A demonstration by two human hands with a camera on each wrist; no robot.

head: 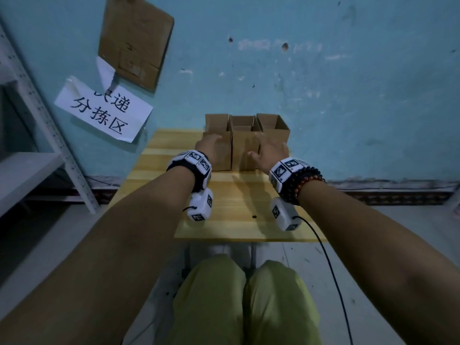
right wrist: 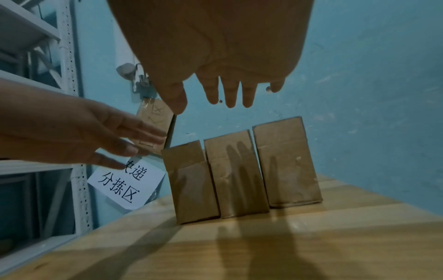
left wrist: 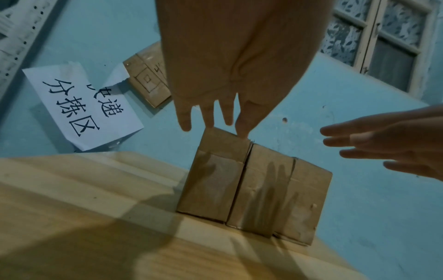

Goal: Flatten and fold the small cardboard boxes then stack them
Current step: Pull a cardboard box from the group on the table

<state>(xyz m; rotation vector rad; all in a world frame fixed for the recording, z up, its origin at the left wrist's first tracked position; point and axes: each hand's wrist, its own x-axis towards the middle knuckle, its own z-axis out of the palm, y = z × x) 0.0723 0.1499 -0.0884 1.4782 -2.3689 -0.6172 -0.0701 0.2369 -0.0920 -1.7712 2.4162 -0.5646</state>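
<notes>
Cardboard boxes stand untouched; left hand and right hand spread, holding nothing.

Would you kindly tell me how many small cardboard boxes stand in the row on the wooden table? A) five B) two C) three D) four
C: the right wrist view shows a left box, a middle box and a right box side by side.

You face a scuffed turquoise wall behind the wooden desk. Left of the desk stands a grey metal shelf; above it hang a paper sign and cardboard sheet. A window sits up right.
</notes>
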